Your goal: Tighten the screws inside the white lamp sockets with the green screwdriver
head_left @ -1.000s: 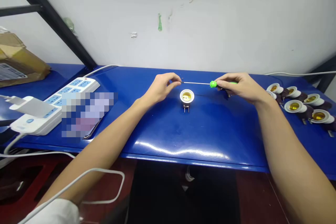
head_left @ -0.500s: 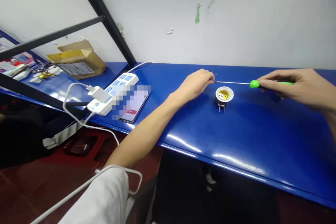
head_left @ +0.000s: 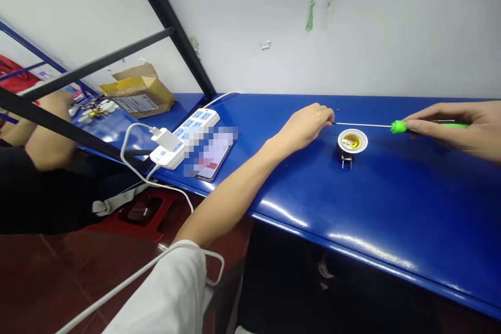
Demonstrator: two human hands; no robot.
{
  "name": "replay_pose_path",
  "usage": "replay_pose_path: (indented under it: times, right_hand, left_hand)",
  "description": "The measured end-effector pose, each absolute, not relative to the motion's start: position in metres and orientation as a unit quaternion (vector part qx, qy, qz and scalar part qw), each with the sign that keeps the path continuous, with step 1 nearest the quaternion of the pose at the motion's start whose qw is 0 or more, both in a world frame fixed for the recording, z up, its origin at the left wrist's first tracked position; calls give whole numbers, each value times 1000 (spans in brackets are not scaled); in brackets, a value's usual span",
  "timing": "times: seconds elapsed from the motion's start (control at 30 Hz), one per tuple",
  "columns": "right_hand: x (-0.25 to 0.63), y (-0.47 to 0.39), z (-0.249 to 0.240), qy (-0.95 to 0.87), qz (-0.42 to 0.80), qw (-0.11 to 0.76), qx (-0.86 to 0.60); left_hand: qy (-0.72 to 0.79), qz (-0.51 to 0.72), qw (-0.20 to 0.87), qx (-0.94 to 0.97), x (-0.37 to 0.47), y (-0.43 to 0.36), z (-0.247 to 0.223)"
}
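Note:
A screwdriver (head_left: 399,126) with a green and black handle lies level above the blue table (head_left: 297,188), its thin shaft pointing left. My right hand (head_left: 457,128) is closed round the handle. At the tip of the shaft my left hand (head_left: 313,120) has its fingers pressed together; what they hold, if anything, is hidden. Just below the shaft stands a white lamp socket (head_left: 353,141) with a yellowish inside, its two metal prongs pointing toward the front edge.
A white power strip (head_left: 186,135) with a plugged-in charger and a phone (head_left: 215,159) lie left of my forearm. Beyond the black frame (head_left: 180,47) are a cardboard box (head_left: 136,96) and a person's arm (head_left: 55,125). A white cable (head_left: 117,292) crosses my sleeve.
The whole view has shifted, so the table items appear farther right and a person's arm shows at the left. Both hands keep their places around the screwdriver.

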State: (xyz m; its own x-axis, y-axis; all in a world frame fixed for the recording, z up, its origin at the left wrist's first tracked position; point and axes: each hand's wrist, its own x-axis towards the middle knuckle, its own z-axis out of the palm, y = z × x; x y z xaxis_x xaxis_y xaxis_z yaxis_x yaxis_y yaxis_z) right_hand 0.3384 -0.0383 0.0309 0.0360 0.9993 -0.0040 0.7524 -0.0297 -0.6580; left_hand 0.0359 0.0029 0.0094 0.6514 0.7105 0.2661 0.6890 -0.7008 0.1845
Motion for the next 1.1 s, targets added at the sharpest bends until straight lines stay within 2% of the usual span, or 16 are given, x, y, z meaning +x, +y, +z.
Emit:
replay_pose_path:
  times: [0.2,0.67,1.1]
  right_hand:
    - [341,-38,28,-654,243,246,-672]
    - [336,-39,34,-690,312,307,-577]
    - [336,-39,36,-693,319,308,-569]
  left_hand:
    - [388,160,37,907,36,4,7]
    - [373,197,28,906,32,21,4]
    - [381,129,38,915,34,16,15]
